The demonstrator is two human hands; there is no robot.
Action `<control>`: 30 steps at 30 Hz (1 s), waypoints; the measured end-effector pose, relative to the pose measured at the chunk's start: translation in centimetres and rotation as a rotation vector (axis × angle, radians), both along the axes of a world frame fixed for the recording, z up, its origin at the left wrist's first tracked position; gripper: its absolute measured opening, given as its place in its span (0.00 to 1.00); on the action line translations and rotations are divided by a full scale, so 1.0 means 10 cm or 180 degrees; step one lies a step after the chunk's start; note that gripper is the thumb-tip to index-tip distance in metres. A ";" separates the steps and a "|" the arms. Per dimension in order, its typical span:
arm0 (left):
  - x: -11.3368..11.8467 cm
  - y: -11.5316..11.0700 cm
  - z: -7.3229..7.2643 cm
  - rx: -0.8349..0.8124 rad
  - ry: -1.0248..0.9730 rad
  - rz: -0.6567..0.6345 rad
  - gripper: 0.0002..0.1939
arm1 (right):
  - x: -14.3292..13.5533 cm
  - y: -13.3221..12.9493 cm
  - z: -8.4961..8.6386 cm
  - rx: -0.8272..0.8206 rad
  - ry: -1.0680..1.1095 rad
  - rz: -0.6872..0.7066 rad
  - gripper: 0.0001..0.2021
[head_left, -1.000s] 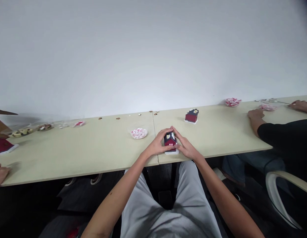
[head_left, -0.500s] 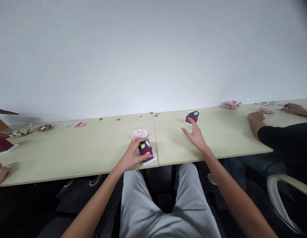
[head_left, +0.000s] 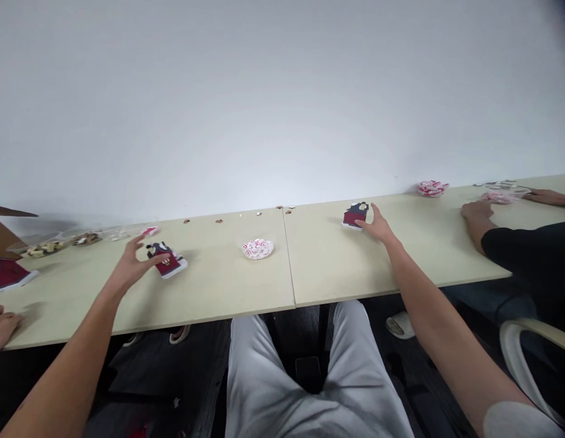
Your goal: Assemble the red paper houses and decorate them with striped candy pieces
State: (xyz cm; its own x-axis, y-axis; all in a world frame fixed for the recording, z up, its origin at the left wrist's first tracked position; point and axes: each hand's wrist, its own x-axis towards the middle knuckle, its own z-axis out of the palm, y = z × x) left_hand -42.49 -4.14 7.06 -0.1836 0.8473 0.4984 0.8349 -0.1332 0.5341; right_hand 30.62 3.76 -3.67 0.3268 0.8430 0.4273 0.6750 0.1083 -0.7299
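Observation:
A small dark red house with a dark roof and white base [head_left: 167, 261] is at the left part of the table, tilted slightly. My left hand [head_left: 134, 261] is at its left side, thumb across its front and fingers behind. On the right half stands a second red and dark blue house [head_left: 354, 216]. My right hand [head_left: 377, 226] is round its right side, the thumb at its lower front and the index finger raised behind it. Between the two hands sits a clear bowl of red and white pieces [head_left: 258, 248].
Small brown and white pieces [head_left: 219, 221] lie along the back edge. At the left are clear trays [head_left: 45, 248], a larger red house [head_left: 8, 274] and a person's hand [head_left: 3, 325]. Another person's hands [head_left: 478, 212] and a red-white bowl [head_left: 432, 188] are at the right.
My left hand has carried its house leftward, away from beside the bowl. My right hand has moved from in front of the other house to its right side, and its thumb now meets it.

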 end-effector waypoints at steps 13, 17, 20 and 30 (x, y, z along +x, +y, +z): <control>1.73 0.36 0.05 0.0045 0.0464 -0.1416 0.23 | -0.27 -0.06 0.08 0.0198 -0.0047 -0.0279 0.37; 2.26 0.59 0.16 -0.1158 0.1165 -0.2111 0.22 | -0.62 -0.44 0.21 0.0066 -0.0680 -0.0148 0.42; 2.48 0.80 0.14 -0.1840 0.1647 -0.1982 0.18 | -0.95 -0.81 0.29 0.0116 -0.1086 0.0001 0.37; 2.59 0.94 -0.02 -0.1746 0.1862 -0.1469 0.09 | -1.50 -1.28 0.13 0.0802 -0.0421 0.0741 0.32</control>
State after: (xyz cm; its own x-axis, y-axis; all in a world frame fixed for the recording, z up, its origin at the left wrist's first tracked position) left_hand -16.59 5.22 6.88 0.3853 0.9186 -0.0875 0.9186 -0.3729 0.1308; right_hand 15.60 -8.99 -2.39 0.0667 0.7511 0.6568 0.6978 0.4354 -0.5688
